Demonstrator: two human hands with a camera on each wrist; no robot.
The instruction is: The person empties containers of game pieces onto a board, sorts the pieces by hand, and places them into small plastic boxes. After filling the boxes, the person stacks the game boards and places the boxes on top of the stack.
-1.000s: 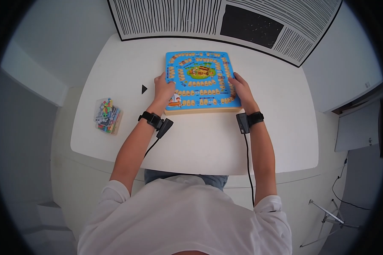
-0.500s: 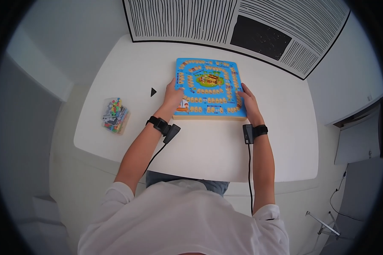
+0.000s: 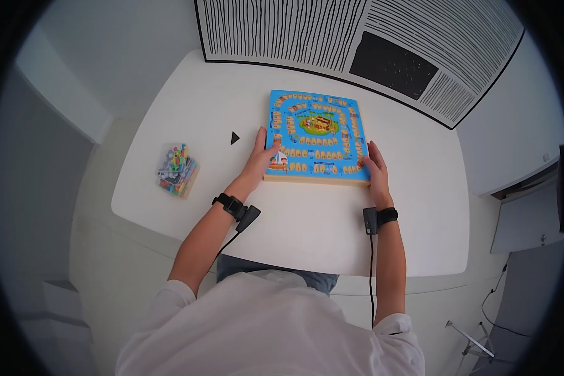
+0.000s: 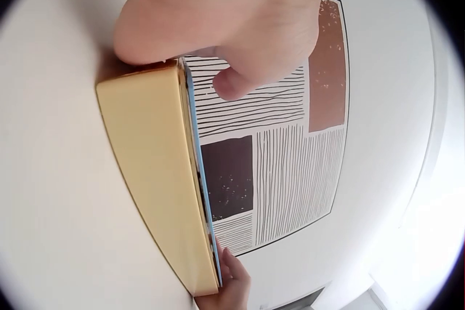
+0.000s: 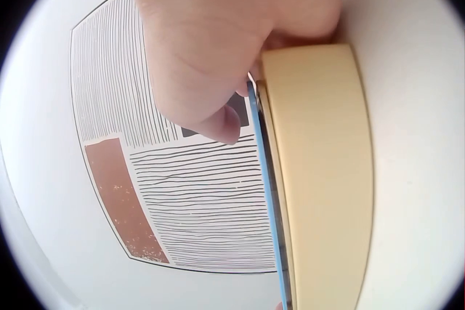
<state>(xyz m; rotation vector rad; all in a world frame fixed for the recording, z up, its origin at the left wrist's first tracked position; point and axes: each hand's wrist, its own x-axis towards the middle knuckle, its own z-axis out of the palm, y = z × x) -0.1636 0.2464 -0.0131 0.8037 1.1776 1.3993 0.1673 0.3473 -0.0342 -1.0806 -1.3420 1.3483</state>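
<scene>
A square board game box (image 3: 323,150) with a bright blue printed top and pale wooden-coloured sides lies on the white table. My left hand (image 3: 257,164) holds its left side near the front corner, thumb over the top edge. At the opposite side my right hand (image 3: 377,175) grips it the same way. The left wrist view shows the box's plain yellowish front wall (image 4: 149,172) below the hand. In the right wrist view, that wall (image 5: 327,172) runs down from the right hand, whose far fingers are hidden behind the box.
A small black triangle (image 3: 234,138) lies left of the box. Farther left is a clear container (image 3: 177,169) of colourful small pieces. A framed line-pattern picture (image 3: 282,34) stands along the table's back edge. A cable (image 3: 372,269) hangs from the right wrist camera.
The head view has shifted, so everything appears farther right and lower. Both hands have slid along the box's sides toward its front corners; the box keeps its place beside the triangle.
</scene>
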